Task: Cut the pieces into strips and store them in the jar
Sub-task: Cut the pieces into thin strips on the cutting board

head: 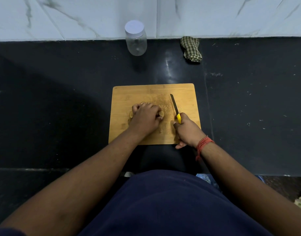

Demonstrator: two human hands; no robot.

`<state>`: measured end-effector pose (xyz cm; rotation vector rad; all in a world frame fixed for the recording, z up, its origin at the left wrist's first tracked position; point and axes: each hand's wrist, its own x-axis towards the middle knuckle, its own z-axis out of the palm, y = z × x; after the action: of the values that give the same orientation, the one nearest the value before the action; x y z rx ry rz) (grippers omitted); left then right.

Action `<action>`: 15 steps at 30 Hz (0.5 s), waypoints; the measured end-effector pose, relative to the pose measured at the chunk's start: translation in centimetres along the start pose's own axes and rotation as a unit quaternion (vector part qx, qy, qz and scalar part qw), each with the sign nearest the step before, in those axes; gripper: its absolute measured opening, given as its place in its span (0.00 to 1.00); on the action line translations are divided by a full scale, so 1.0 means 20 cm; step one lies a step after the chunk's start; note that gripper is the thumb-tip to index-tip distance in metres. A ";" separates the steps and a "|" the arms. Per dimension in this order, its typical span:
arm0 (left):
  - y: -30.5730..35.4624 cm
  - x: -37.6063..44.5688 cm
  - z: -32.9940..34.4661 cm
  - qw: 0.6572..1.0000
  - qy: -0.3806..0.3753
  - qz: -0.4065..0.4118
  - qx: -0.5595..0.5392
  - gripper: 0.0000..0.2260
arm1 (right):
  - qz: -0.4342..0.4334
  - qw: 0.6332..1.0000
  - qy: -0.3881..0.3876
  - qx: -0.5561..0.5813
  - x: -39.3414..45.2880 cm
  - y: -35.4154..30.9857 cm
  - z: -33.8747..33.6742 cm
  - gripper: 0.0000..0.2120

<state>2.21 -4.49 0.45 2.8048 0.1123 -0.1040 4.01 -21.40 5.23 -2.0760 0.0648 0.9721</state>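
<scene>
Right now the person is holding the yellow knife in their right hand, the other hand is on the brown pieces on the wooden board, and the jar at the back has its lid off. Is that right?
Not quite. In the head view the jar at the back has its white lid on, not off. The rest holds: the right hand grips the yellow knife, and the left hand is on the brown pieces on the wooden board.

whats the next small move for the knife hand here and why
Probably bring the knife left and down onto the piece peeking out beside the left hand. The right hand grips the yellow handle with the blade clear of the food, the left hand holds the pieces on the cutting board, and the jar is still lidded.
</scene>
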 end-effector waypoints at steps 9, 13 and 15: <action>0.00 0.00 0.00 1.000 0.005 -0.005 -0.008 0.11 | 0.003 1.000 -0.023 -0.011 -0.03 0.02 0.04 0.09; -0.01 -0.01 0.00 1.000 0.010 -0.006 -0.017 0.15 | 0.006 0.999 -0.030 -0.015 -0.06 0.02 0.05 0.08; -0.01 -0.02 0.01 0.999 0.018 -0.004 -0.030 0.19 | 0.008 0.999 -0.033 -0.013 -0.07 0.02 0.06 0.08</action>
<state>1.78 -4.41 0.33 2.7474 0.1329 -0.0504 2.10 -21.23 5.36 -2.0684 0.0337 1.0552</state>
